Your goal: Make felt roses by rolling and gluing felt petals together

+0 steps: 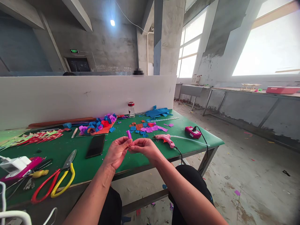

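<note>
White partition along the far side of a green-topped table; only the blurred crown of a person's head shows above it. Farther right, a side bench bears a pink-red tub, its interior out of sight. Both forearms are cut off by the lower edge of the view; the left hand and right hand meet above the table's near side. Red-and-yellow-handled shears lie at left, near a white adapter partly out of view. Between shears and left hand lies a black smartphone; beside the right hand, a pink hot-glue gun. Near the partition stands a clear, red-lidded jar, its contents indistinct. Smallest: a curled purple paper strip, pinched by the left thumb and forefinger, its lower end hidden. The right thumb and forefinger press together at that end; whether they grip it cannot be told.
</note>
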`<state>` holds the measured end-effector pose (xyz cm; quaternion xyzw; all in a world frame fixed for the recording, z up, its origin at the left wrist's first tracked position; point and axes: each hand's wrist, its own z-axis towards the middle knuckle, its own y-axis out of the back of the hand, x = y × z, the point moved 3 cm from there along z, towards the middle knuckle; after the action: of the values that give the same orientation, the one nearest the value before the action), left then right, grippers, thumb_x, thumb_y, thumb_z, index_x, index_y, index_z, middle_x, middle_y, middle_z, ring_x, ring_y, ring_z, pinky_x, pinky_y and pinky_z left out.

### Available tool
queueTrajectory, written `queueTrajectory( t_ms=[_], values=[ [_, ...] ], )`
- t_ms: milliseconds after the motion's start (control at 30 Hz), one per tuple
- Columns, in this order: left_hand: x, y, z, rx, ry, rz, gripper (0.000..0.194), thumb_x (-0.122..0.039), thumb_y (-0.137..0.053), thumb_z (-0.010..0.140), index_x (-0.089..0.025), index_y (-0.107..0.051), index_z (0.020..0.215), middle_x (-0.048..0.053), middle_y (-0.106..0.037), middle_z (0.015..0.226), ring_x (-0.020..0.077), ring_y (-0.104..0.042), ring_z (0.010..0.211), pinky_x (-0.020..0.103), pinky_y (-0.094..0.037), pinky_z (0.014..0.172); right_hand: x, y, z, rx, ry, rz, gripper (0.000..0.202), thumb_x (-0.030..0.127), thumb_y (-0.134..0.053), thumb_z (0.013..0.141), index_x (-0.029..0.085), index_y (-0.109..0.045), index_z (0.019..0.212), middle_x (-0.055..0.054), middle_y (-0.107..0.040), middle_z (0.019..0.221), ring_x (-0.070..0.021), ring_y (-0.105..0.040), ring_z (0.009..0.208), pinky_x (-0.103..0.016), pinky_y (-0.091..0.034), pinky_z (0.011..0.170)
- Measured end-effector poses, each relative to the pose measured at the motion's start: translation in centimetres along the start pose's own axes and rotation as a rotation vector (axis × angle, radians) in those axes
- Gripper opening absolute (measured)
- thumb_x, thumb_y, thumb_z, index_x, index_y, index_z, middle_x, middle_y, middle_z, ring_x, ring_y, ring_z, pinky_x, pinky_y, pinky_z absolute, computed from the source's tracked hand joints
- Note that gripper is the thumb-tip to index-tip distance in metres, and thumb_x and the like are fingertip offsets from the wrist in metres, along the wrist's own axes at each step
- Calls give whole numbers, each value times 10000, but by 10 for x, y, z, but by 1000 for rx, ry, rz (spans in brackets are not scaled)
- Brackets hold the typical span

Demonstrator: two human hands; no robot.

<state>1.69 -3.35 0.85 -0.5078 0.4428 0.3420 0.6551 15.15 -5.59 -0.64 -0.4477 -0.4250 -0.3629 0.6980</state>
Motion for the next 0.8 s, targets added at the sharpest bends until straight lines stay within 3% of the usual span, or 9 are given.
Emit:
queueTrajectory(
  t_ms=[433,533,633,800],
  values=[
    [-2,-3,-2,52,-31,81,314,-333,-877,558,-139,-656,668,-21,-590,617,91,-500,597,216,-411,590,-1,3,1,-1,13,-46,378,446,-843,575,163,-729,798,-18,-729,755,-167,-677,723,-354,-517,834],
    [-5,-4,-2,6,-169,201,307,-350,-864,571,-153,-649,667,-23,-570,660,105,-495,653,221,-413,626,2,5,3,-12,109,-200,364,440,-823,601,175,-733,833,-24,-741,808,-193,-688,783,-342,-520,822],
    [-11,-7,-6,-23,-385,411,264,-357,-820,646,-177,-629,674,-20,-557,710,126,-500,705,234,-420,662,8,6,2,-126,265,-464,253,409,-780,677,197,-746,810,-15,-746,793,-202,-684,776,-316,-521,771],
    [-17,-17,-20,28,-738,741,194,-378,-756,744,-221,-647,781,6,-598,813,163,-540,782,272,-450,711,19,10,-1,-254,495,-661,158,373,-703,788,233,-759,743,-12,-747,742,-197,-677,715,-299,-516,705]
  ],
)
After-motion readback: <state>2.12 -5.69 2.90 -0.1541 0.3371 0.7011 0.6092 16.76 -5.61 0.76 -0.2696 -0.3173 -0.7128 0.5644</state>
